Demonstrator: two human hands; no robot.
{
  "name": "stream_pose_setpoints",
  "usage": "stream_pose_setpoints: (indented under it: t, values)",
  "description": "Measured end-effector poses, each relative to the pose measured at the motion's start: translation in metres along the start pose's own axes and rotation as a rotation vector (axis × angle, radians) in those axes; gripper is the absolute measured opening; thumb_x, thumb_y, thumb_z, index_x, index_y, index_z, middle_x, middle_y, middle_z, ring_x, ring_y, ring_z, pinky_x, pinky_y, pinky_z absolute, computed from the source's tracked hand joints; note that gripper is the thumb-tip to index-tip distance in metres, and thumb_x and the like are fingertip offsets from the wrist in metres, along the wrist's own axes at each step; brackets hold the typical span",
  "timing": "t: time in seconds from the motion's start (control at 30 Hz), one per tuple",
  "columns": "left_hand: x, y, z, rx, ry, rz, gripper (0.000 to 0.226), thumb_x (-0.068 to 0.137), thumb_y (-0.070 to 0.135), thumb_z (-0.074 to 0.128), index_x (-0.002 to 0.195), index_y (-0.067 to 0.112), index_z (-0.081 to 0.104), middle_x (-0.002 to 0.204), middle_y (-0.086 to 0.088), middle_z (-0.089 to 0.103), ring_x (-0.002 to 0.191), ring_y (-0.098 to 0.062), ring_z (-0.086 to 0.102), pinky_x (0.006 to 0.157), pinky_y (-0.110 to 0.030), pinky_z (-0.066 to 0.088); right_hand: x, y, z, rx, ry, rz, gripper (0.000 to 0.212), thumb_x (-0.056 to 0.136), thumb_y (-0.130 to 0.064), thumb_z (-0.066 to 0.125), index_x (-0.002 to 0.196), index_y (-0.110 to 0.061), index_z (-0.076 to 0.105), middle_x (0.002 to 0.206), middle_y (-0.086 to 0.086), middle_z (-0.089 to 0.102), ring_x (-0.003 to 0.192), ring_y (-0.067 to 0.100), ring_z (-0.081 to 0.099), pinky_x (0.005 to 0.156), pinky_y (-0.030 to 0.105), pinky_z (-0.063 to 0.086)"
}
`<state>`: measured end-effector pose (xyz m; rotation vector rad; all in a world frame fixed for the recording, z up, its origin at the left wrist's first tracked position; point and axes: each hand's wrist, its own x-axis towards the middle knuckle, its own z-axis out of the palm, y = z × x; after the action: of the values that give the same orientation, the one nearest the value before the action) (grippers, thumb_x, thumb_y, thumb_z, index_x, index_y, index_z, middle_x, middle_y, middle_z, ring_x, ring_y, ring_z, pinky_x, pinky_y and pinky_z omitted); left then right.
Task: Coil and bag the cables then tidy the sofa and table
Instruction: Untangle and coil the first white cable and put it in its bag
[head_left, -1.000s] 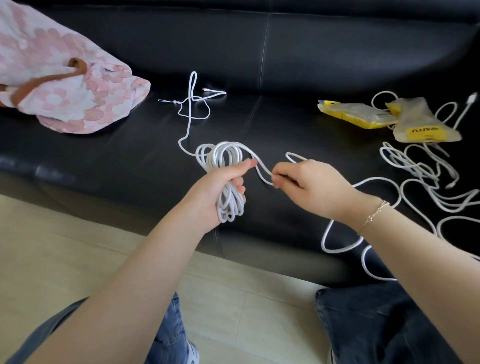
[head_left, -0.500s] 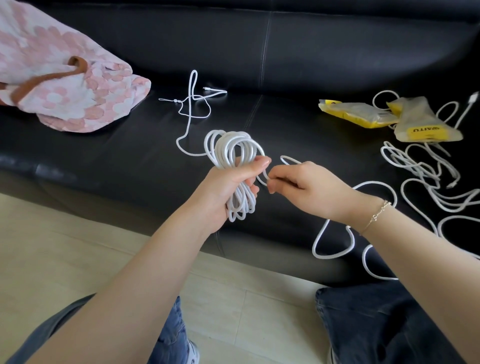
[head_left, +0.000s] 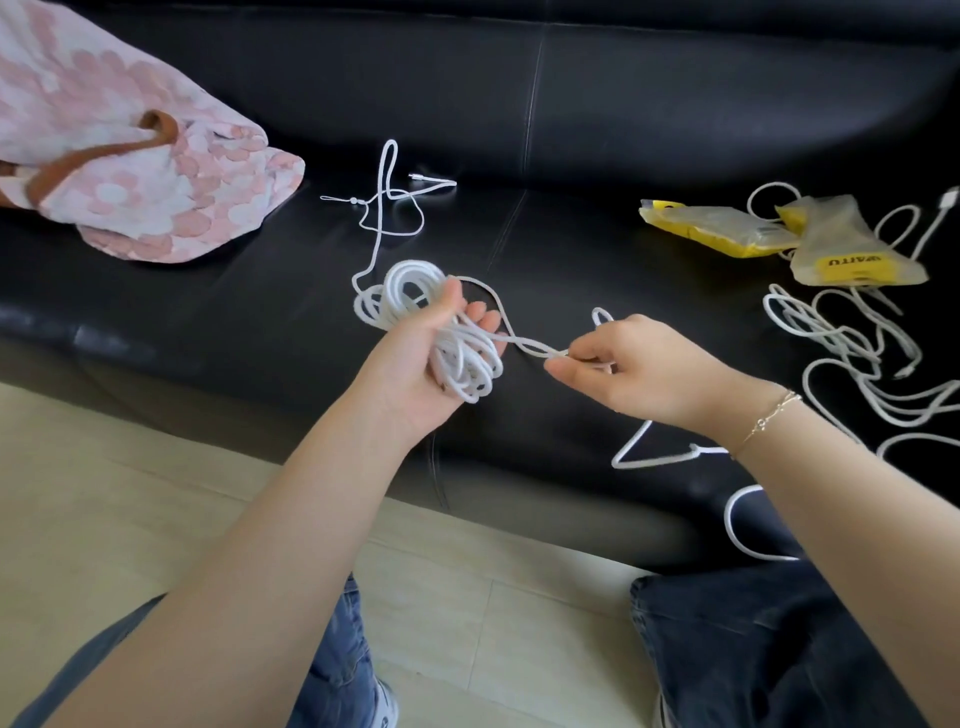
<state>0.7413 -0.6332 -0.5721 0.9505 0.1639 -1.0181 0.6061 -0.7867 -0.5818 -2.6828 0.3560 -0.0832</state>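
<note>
My left hand (head_left: 423, 364) grips a bundle of white cable coils (head_left: 410, 291) above the black sofa seat (head_left: 260, 312). My right hand (head_left: 639, 369) pinches the free strand of the same cable (head_left: 524, 345) just right of the coil. The cable's tail (head_left: 649, 457) trails below my right wrist toward the sofa's front edge. Its other end with a plug (head_left: 431, 181) lies loosely further back on the seat. Two yellow-and-clear plastic bags (head_left: 852, 254) lie at the right, next to a tangle of more white cables (head_left: 841, 338).
A pink floral cloth bag (head_left: 130, 171) with a brown strap lies on the sofa at the left. Beige floor tiles (head_left: 130, 519) run below the sofa edge. My knees in jeans (head_left: 753, 649) are at the bottom.
My right hand has moved away to the right, pulling the strand taut from the coil. My left hand has turned, its fingers loosened around the bundle. The trailing loop under my right wrist has shrunk.
</note>
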Motion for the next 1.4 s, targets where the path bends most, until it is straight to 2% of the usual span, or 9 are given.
stream_pose_setpoints:
  t: [0.17, 0.33, 0.53, 0.67, 0.73, 0.9, 1.03, 1.2, 1.4]
  values:
    - [0.003, 0.01, -0.009, 0.09, 0.141, 0.085, 0.022, 0.091, 0.029, 0.068, 0.078, 0.014, 0.059, 0.058, 0.005, 0.052, 0.05, -0.007, 0.055, 0.066, -0.025, 0.053, -0.002, -0.001, -0.005, 0.037, -0.075, 0.06, 0.06, 0.093, -0.054, 0.05, 0.052, -0.014, 0.033, 0.049, -0.002, 0.029, 0.046, 0.014, 0.028, 0.05, 0.028, 0.026]
    - [0.007, 0.02, -0.013, 0.532, 0.38, 0.265, 0.029, 0.089, 0.041, 0.068, 0.103, 0.016, 0.065, 0.083, 0.001, 0.061, 0.079, -0.014, 0.061, 0.077, -0.029, 0.051, -0.004, 0.007, -0.007, 0.096, -0.156, 0.1, 0.045, 0.095, -0.044, 0.053, 0.062, -0.014, 0.06, 0.049, -0.005, 0.045, 0.046, 0.008, 0.039, 0.051, 0.022, 0.032]
    - [0.006, 0.01, -0.019, 0.856, 0.236, 0.331, 0.024, 0.092, 0.035, 0.065, 0.094, 0.011, 0.067, 0.077, 0.005, 0.065, 0.065, -0.011, 0.056, 0.066, -0.027, 0.047, -0.007, -0.001, 0.0, 0.148, -0.175, 0.072, 0.027, 0.098, -0.031, 0.053, 0.075, -0.024, 0.064, 0.057, -0.008, 0.048, 0.05, 0.005, 0.042, 0.053, 0.016, 0.033]
    - [0.003, 0.0, -0.019, 0.827, -0.012, 0.255, 0.028, 0.096, 0.025, 0.062, 0.119, 0.01, 0.063, 0.099, -0.003, 0.076, 0.092, -0.016, 0.073, 0.086, -0.032, 0.056, -0.012, -0.007, -0.001, 0.212, -0.043, 0.083, 0.022, 0.101, -0.027, 0.048, 0.084, -0.02, 0.061, 0.069, -0.007, 0.055, 0.058, 0.004, 0.048, 0.057, 0.014, 0.038]
    - [-0.002, -0.007, -0.015, 0.773, -0.067, 0.196, 0.026, 0.096, 0.023, 0.062, 0.118, 0.011, 0.06, 0.098, -0.007, 0.076, 0.09, -0.02, 0.074, 0.083, -0.032, 0.058, -0.017, -0.011, -0.001, 0.256, 0.005, 0.099, 0.022, 0.101, -0.025, 0.046, 0.085, -0.019, 0.06, 0.064, -0.008, 0.05, 0.054, 0.002, 0.046, 0.054, 0.012, 0.037]
    - [-0.011, -0.014, -0.009, 0.874, 0.035, 0.201, 0.016, 0.092, 0.03, 0.067, 0.096, 0.015, 0.067, 0.069, 0.004, 0.072, 0.06, -0.009, 0.069, 0.056, -0.023, 0.054, -0.028, -0.016, -0.002, 0.448, -0.039, 0.217, 0.028, 0.1, -0.031, 0.051, 0.081, -0.014, 0.063, 0.045, -0.011, 0.045, 0.039, 0.006, 0.036, 0.044, 0.016, 0.035]
    - [-0.013, -0.005, -0.021, 1.06, 0.166, 0.361, 0.032, 0.09, 0.036, 0.068, 0.073, 0.009, 0.068, 0.063, -0.001, 0.062, 0.051, -0.007, 0.055, 0.054, -0.02, 0.048, -0.042, -0.017, -0.011, 0.433, -0.247, 0.276, 0.038, 0.098, -0.038, 0.054, 0.072, -0.011, 0.061, 0.051, 0.004, 0.047, 0.041, 0.017, 0.038, 0.045, 0.018, 0.038]
    - [-0.019, 0.0, -0.029, 1.319, 0.243, 0.522, 0.024, 0.092, 0.03, 0.063, 0.075, 0.013, 0.065, 0.07, 0.003, 0.066, 0.059, -0.011, 0.055, 0.057, -0.02, 0.042, -0.05, -0.023, -0.009, 0.516, -0.325, 0.276, 0.034, 0.097, -0.022, 0.054, 0.066, -0.009, 0.059, 0.049, 0.0, 0.044, 0.045, 0.013, 0.039, 0.056, 0.022, 0.042]
    - [-0.027, -0.005, -0.025, 1.126, 0.109, 0.234, 0.024, 0.091, 0.034, 0.066, 0.078, 0.016, 0.073, 0.078, 0.009, 0.072, 0.068, -0.008, 0.057, 0.069, -0.025, 0.043, -0.049, -0.023, -0.006, 0.53, -0.091, 0.173, 0.027, 0.1, -0.021, 0.051, 0.076, -0.016, 0.063, 0.048, -0.016, 0.043, 0.047, 0.002, 0.036, 0.051, 0.013, 0.032]
